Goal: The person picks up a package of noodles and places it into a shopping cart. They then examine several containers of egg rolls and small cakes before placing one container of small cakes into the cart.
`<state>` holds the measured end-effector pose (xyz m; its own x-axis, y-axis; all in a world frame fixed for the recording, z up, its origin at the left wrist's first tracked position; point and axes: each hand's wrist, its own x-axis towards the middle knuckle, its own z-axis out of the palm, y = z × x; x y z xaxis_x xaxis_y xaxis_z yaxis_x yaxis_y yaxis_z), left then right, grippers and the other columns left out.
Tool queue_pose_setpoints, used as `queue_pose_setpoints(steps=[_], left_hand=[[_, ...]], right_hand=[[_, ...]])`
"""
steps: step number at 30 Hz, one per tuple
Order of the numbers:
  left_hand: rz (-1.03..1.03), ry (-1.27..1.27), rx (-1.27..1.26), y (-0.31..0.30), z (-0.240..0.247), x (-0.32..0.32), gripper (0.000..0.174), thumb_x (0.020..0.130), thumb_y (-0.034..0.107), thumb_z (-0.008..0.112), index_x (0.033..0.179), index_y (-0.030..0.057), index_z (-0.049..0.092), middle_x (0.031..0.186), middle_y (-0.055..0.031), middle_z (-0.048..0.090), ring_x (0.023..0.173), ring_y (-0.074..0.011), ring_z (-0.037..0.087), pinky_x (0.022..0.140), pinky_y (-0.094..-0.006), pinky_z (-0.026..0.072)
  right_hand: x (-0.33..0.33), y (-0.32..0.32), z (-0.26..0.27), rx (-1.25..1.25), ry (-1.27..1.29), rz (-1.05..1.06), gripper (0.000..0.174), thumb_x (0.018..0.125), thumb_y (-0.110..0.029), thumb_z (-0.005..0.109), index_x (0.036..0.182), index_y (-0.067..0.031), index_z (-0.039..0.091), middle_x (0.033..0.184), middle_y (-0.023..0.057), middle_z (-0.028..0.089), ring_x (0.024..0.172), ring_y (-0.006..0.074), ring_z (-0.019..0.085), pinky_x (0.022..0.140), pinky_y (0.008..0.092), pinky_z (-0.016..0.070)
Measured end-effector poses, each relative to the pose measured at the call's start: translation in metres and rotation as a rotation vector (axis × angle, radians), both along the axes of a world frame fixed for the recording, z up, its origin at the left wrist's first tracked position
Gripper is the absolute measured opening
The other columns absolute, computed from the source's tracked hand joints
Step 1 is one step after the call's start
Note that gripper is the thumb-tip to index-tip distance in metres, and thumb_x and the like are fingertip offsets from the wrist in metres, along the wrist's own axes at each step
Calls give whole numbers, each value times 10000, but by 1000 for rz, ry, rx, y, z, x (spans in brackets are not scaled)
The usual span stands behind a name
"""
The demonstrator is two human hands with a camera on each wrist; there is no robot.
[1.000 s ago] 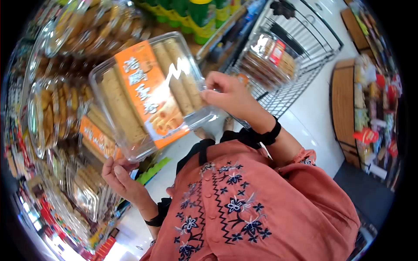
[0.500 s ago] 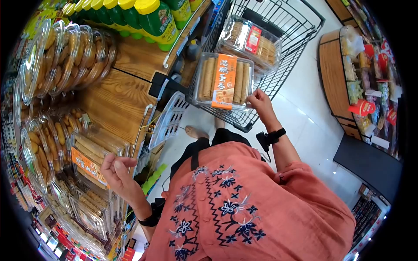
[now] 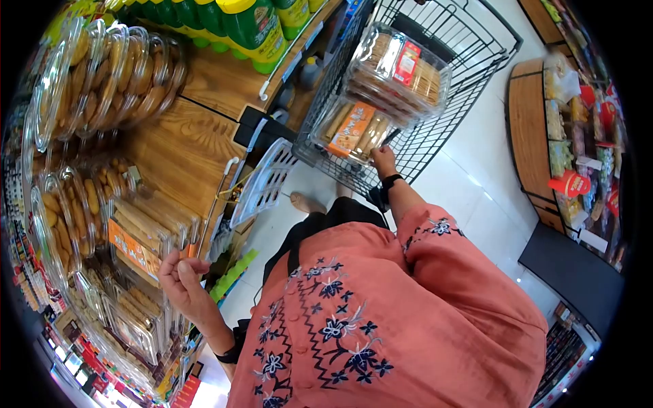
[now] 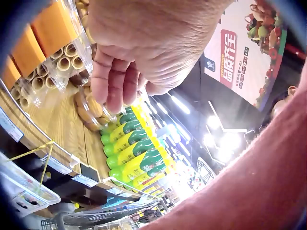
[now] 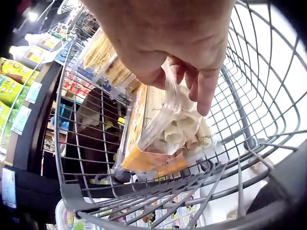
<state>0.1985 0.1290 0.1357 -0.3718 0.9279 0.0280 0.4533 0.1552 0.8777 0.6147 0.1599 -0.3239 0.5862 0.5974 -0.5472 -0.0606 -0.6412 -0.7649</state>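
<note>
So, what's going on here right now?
A person has a clear box of egg rolls with an orange label inside a wire shopping cart, pinching its edge with the right hand. Next to it in the cart are stacked clear boxes, the top one red-labelled. The left hand is empty, fingers loosely curled, near similar orange-labelled boxes on the wooden shelf.

Green bottles stand past the left hand. A white basket is between both hands. A round shelf sits right of the right hand.
</note>
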Motion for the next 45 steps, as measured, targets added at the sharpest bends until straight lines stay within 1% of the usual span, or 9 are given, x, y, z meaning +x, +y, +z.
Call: queue_pose_setpoints(steps=[5, 10, 12, 14, 18, 25, 29, 34, 45], left_hand=[[22, 20, -9, -9, -9, -8, 297, 1047, 207, 487, 1217, -36, 506, 841, -67, 613, 718, -122, 607, 658, -248, 510], [67, -3, -25, -19, -12, -22, 252, 1035, 161, 510, 1203, -28, 516, 864, -72, 616, 731, -122, 613, 687, -244, 510], [133, -9, -16, -24, -12, -31, 249, 1028, 154, 527, 1203, -23, 523, 870, -68, 620, 746, -118, 621, 680, -234, 502], [204, -3, 5, -29, -10, -42, 245, 1029, 158, 527, 1201, -15, 527, 878, -62, 620, 750, -114, 621, 671, -227, 494], [368, -35, 13, -51, -14, -72, 239, 1029, 175, 527, 1196, 4, 535, 895, -51, 613, 740, -94, 608, 638, -210, 472], [557, 70, -67, -93, -38, -95, 396, 1014, 218, 553, 1303, -29, 440, 939, -78, 602, 732, -110, 617, 578, -220, 483], [596, -43, -99, -102, -48, -105, 470, 1021, 273, 530, 1351, -38, 407, 1011, -118, 603, 792, -157, 650, 608, -252, 530], [592, -343, -26, -89, -43, -114, 494, 1026, 352, 499, 1354, -9, 419, 1082, -152, 610, 869, -212, 673, 657, -295, 561], [612, -430, 163, -82, -28, -106, 415, 1042, 301, 483, 1351, 26, 439, 1039, -124, 580, 886, -251, 692, 667, -318, 559]], right_hand=[[0, 10, -32, -237, 74, 138, 163, 841, -97, 651, 933, -31, 534, 855, 117, 597, 746, 241, 632, 648, 389, 603], [62, -9, -133, -242, 175, 606, 144, 883, -83, 583, 1019, -47, 557, 931, 91, 580, 810, 286, 625, 693, 481, 584], [10, 23, 2, -463, 435, 144, 183, 886, -145, 575, 1046, -56, 570, 956, 86, 567, 824, 273, 610, 703, 478, 568], [9, 37, 26, -513, 385, 267, 203, 892, -170, 553, 1064, -61, 558, 905, 80, 572, 773, 246, 610, 675, 476, 569], [-22, 73, 85, -90, 412, 459, 211, 913, -229, 564, 1023, -52, 592, 858, 67, 616, 750, 190, 642, 663, 405, 589], [-221, 135, 368, 333, 683, 991, 305, 966, -296, 610, 1112, -29, 630, 1008, 74, 666, 943, 180, 668, 807, 337, 576], [-326, 139, 402, 360, 676, 1296, 328, 957, -333, 621, 1059, -21, 638, 1004, 45, 663, 946, 141, 653, 757, 293, 554], [-406, 148, 407, 366, 397, 1550, 293, 897, -291, 661, 943, -3, 628, 754, 59, 647, 643, 129, 639, 559, 288, 511], [-394, 130, 400, 517, 570, 1356, 170, 842, -121, 675, 823, -30, 533, 704, 39, 595, 564, 108, 574, 496, 278, 461]])
